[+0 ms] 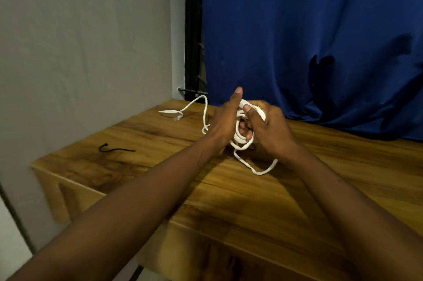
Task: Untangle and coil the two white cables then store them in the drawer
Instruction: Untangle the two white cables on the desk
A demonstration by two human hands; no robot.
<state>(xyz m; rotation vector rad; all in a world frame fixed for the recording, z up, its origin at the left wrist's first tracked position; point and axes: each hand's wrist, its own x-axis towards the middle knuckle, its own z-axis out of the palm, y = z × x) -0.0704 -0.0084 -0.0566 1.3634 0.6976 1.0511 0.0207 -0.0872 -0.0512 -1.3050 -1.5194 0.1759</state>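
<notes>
Both hands met above the glossy, wood-grained table (229, 200). The left hand (223, 125), thumb upright, and the right hand (267, 129), thumb pressing down, gripped a loose coil of thin white cable (242, 142). Its smooth tail snaked far left across the tabletop, beyond a bent black tie (115, 149).

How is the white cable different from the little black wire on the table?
The white cable is long and looped many times; the black wire is short with one hooked end. The left hand and right hand hold the white cable; the black wire lies alone on the table. Both are thin strands.
</notes>
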